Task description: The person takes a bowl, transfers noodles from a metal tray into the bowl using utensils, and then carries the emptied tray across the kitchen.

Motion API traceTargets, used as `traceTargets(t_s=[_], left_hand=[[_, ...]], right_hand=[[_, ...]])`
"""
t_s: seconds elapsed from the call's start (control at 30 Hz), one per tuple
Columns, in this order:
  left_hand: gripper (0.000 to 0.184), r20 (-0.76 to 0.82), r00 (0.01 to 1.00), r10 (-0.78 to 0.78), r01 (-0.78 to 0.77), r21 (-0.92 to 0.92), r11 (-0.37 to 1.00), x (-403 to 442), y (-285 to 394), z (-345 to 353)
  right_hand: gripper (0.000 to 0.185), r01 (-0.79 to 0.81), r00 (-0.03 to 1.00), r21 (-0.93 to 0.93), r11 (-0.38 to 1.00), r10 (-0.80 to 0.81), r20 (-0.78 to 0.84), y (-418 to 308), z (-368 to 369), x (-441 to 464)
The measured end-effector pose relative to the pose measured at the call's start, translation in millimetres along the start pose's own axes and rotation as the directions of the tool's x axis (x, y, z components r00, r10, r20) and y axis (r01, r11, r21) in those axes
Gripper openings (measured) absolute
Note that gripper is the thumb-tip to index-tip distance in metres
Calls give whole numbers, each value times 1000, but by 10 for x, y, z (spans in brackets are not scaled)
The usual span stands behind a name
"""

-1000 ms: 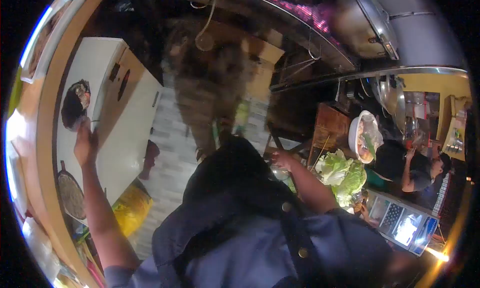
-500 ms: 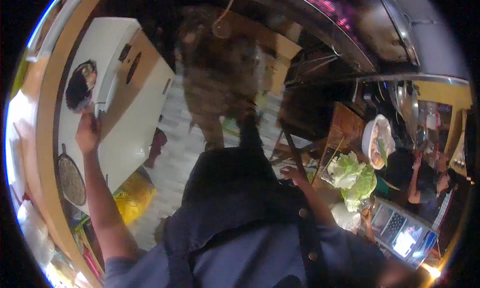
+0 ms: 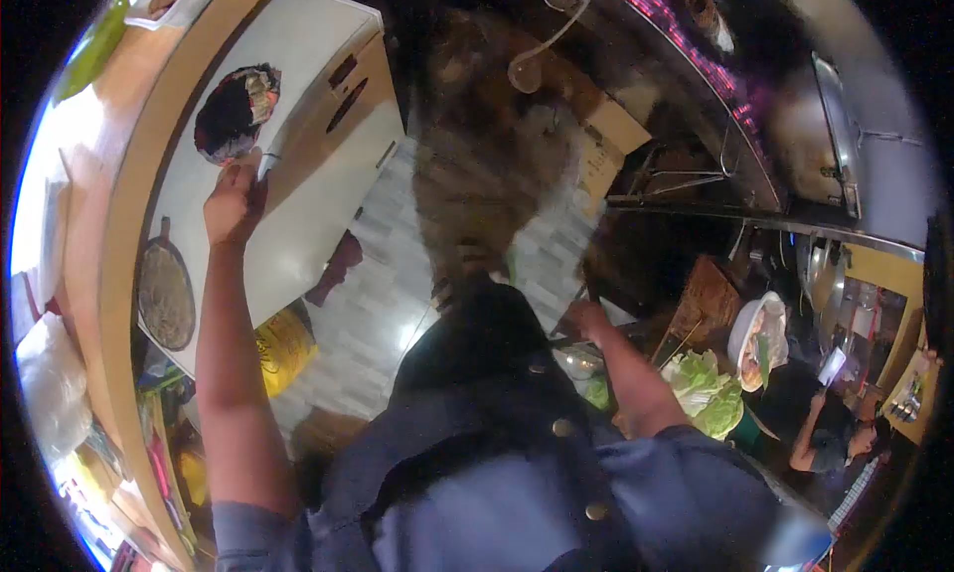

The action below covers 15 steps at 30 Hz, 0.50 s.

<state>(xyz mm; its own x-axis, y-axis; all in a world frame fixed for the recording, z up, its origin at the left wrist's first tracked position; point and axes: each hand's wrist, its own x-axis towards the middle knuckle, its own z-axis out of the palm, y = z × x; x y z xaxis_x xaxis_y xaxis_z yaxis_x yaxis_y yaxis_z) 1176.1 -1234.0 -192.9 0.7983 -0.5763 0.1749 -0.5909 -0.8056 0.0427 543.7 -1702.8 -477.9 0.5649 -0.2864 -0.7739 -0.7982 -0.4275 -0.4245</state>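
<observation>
My left hand (image 3: 236, 202) is closed at the edge of a white appliance (image 3: 298, 209) that looks like a fridge or freezer. A whitish edge or handle shows beside the fingers, but what they grip is hidden. Just beyond them lies a dark, charred-looking bundle (image 3: 237, 115) with a crumpled paper or foil rim. Nearer me, a round flat mat or pan (image 3: 166, 292) rests on the same white surface. My right hand (image 3: 586, 320) hangs low beside my dark apron (image 3: 477, 348), near a dark bar. Shadow hides its fingers.
Leafy cabbage (image 3: 704, 391) and a white oval tub (image 3: 757, 341) of food are at right. Beyond them a person (image 3: 835, 443) raises a cleaver (image 3: 833, 365). A yellow bag (image 3: 286, 351) stands by the appliance. A wooden counter edge (image 3: 154, 164) runs along the left.
My view has shifted, so the appliance appears further right. My left hand stays beside the bundle. My right hand sits slightly higher in view. A cleaver now shows in the other person's hand.
</observation>
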Motion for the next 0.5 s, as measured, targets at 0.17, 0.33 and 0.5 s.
traceTargets(t_s=[0.17, 0.33, 0.5], left_hand=[[33, -58, 996, 61, -60, 13, 998, -76, 15, -22], [23, 19, 1000, 13, -14, 51, 999, -76, 7, -29], [19, -38, 997, 60, -60, 10, 998, -87, -140, 106]], right_hand=[[32, -589, 807, 472, 656, 447, 386, 587, 538, -698], [40, -504, 856, 287, 814, 427, 292, 396, 861, -953], [35, -413, 905, 714, 566, 339, 256, -14, 716, -950]])
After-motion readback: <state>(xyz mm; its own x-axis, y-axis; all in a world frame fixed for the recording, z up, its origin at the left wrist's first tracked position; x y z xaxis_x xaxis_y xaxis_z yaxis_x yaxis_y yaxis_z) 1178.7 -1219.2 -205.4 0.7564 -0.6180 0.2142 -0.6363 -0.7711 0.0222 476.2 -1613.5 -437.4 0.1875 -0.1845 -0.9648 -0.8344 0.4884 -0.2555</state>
